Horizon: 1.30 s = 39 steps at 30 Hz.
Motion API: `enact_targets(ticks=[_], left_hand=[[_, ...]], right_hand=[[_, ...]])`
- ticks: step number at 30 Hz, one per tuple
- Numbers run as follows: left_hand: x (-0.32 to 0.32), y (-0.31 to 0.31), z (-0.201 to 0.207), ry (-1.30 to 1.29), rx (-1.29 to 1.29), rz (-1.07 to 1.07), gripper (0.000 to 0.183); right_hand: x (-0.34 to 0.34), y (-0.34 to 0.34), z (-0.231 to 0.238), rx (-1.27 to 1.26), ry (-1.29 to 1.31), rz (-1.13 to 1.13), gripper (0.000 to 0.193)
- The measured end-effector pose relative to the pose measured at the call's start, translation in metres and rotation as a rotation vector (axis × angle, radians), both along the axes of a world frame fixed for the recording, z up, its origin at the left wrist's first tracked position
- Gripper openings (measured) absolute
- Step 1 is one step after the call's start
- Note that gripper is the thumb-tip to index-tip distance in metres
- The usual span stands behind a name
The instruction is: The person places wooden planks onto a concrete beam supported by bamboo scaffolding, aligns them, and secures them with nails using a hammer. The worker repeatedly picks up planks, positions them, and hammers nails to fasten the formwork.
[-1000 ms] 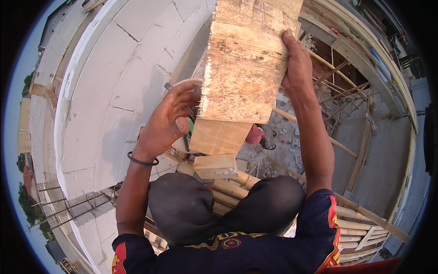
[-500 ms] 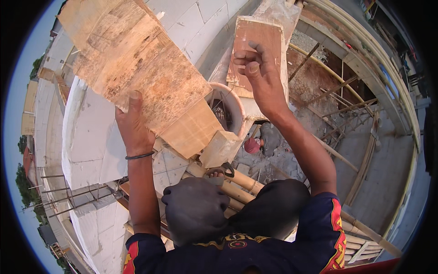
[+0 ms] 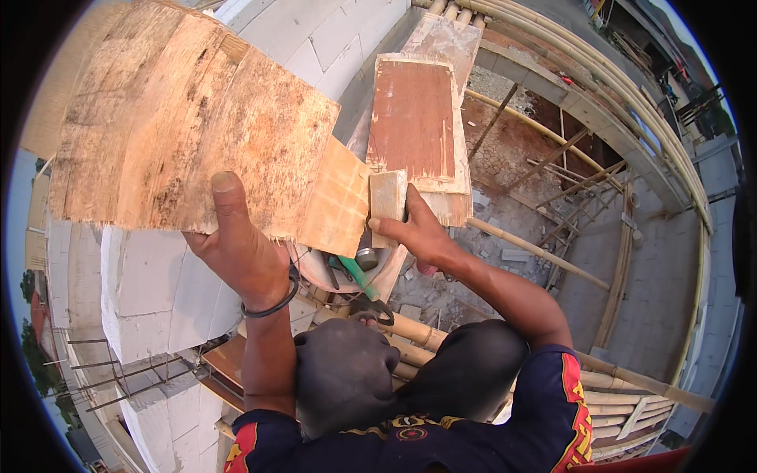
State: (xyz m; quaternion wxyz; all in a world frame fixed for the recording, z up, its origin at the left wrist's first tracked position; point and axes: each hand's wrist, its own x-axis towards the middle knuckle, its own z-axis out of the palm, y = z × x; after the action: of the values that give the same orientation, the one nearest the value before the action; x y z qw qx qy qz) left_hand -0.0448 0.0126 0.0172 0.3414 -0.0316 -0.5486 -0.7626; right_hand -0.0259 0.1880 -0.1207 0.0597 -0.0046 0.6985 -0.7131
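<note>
A weathered plywood panel [image 3: 189, 134] is held up in front of me, its lower edge ragged. My left hand [image 3: 236, 244] grips that edge, thumb lying on the face and fingers hidden behind. At the panel's right end is a narrower, paler section [image 3: 335, 193] with a short wooden block [image 3: 388, 195] at its tip. My right hand [image 3: 422, 229] is closed on this block, thumb in front and other fingers mostly behind it. Under the panel stands a bucket [image 3: 303, 268], partly covered, with a green-handled tool [image 3: 359, 276] in it.
Reddish-brown plywood [image 3: 412, 118] lies on a plank beyond my right hand. Pale block walls [image 3: 150, 284] rise at the left. Bamboo poles [image 3: 418, 331] run beneath my knees. To the right, a bamboo pole [image 3: 544, 256] crosses above a rubble-strewn lower level [image 3: 505, 272].
The panel has turned closer to level, its right end swinging up. My right hand, empty and raised before, has come down and closed on the end block. More of the bucket's contents show.
</note>
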Motion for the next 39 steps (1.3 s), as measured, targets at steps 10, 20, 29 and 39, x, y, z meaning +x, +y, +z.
enact_targets(ticks=[10,20,29,39], left_hand=[[-0.031,-0.036,0.03,0.01,-0.078,-0.132,0.063],[-0.046,-0.059,-0.009,-0.135,0.019,-0.289,0.063],[-0.043,-0.104,-0.032,-0.284,-0.125,-0.232,0.063],[-0.027,-0.055,-0.03,-0.098,-0.112,-0.392,0.054]], right_hand=[[0.024,0.046,-0.01,-0.68,-0.26,0.408,0.064],[0.071,0.089,-0.031,0.094,0.021,0.471,0.082],[0.196,0.412,-0.025,1.567,-0.584,-1.306,0.093],[0.14,0.303,-0.015,0.944,-0.025,-0.701,0.04]])
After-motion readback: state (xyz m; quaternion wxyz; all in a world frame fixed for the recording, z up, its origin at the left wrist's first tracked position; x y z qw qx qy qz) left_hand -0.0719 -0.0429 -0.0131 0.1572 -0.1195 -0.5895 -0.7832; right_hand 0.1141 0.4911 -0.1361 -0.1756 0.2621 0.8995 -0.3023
